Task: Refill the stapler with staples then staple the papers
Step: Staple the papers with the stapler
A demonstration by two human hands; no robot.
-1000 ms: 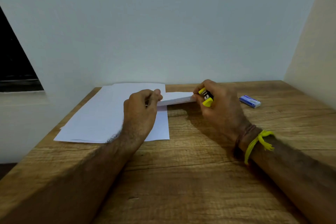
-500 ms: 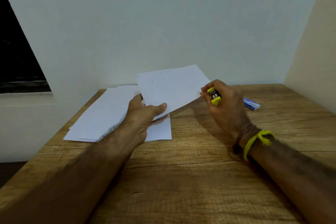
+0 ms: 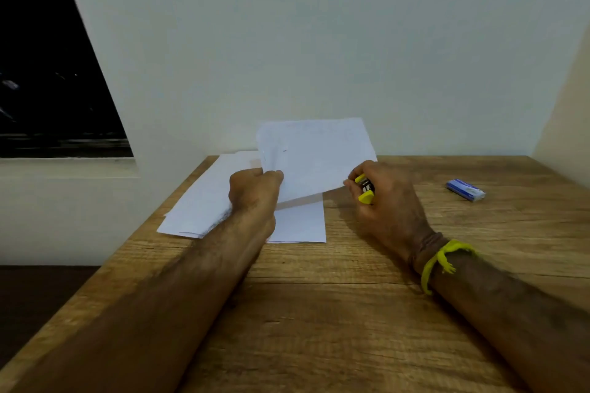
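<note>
Starting from the left edge of the table [image 3: 319, 313], I see a loose spread of papers [image 3: 204, 207] lying flat near the back left corner, touching the wood all along. My left hand [image 3: 253, 191] pinches a lifted sheet [image 3: 316, 156] at its lower left edge, thumb and curled fingers clamped on it, so the sheet stands tilted up toward the wall. I judge this paper light, thin and floppy: held by one edge it will sag and flutter, so I want the grip close to the corner being stapled, and firm enough that stacked sheets don't slide apart. Whether I hold one sheet or several together, I cannot tell.

Next comes my right hand [image 3: 386, 201], fingers curled around a small yellow stapler [image 3: 365, 191], which sits right at the sheet's lower right corner, touching or nearly so. The stapler looks small, rigid and easy to squeeze in one fist; I cannot see whether its mouth straddles the paper.

Near the back right corner, well apart from my hands, lies a blue staple box [image 3: 466, 190], flat on the wood.
</note>
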